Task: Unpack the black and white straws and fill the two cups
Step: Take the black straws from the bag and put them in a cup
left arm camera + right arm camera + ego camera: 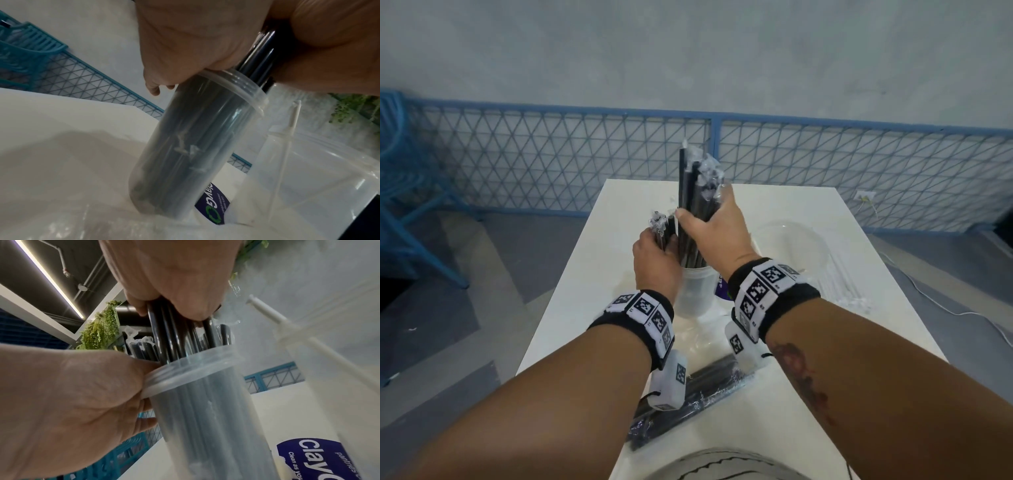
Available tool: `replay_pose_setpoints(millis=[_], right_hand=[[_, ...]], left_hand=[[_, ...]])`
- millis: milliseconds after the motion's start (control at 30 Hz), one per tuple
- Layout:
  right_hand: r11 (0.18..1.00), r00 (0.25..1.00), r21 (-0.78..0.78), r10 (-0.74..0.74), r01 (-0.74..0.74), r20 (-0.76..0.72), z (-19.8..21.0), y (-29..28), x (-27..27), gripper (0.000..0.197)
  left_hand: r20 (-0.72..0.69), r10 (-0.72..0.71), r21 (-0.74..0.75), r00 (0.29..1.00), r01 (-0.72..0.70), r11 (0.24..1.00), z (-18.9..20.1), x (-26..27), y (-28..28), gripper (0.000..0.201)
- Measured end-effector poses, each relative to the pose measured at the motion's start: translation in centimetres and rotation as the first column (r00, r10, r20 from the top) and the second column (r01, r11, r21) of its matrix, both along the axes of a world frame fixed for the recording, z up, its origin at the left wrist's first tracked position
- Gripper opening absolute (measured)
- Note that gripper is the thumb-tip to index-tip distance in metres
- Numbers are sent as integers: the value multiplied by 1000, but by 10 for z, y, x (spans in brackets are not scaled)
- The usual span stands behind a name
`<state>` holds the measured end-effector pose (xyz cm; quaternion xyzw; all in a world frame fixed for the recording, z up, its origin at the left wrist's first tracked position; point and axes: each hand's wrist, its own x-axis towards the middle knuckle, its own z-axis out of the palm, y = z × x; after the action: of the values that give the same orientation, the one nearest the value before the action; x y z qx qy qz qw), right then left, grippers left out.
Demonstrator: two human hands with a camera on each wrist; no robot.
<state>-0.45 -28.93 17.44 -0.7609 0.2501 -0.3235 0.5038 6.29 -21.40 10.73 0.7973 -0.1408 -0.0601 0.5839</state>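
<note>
Here, right hand (714, 226) grips bundle of wrapped black plastic straws (690, 192) upright in clear plastic cup (693, 291); left hand (654, 257) pinches more straws w/ fingers curled, beside rim.

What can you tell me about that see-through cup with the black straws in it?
The cup is tall, clear, slightly frosted plastic with a ridged rim, standing on the white table. It is packed with black straws, many in clear wrappers, rising well above the rim. The left hand touches the rim while gripping some straws; the right hand grips the taller bunch. A dark blue label lies by its base.
</note>
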Motion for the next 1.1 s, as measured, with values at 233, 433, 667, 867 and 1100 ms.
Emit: replay_pose_setpoints(millis=[233, 433, 667, 867, 1100], right_hand=[[943, 994, -332, -33, -4, -106, 8, -10, -16, 111], [783, 994, -614, 111, -97, -16, 61, -10, 6, 90], [671, 941, -687, 45, -277, -336, 38, -14, 15, 45], [622, 858, -644, 87, -444, -507, 20, 2, 14, 43], [526, 818, -714, -58, -463, -573, 29, 4, 12, 59]], left_hand=[[23, -80, -60, 997, 81, 995, -5, -2, 6, 37], [59, -132, -20, 990, 133, 991, -5, 0, 6, 50], [30, -149, -77, 988, 151, 986, 0, -4, 14, 62], [64, -136, -198, 989, 146, 969, 5, -13, 15, 75], [167, -134, -249, 977, 173, 953, -6, -12, 20, 98]])
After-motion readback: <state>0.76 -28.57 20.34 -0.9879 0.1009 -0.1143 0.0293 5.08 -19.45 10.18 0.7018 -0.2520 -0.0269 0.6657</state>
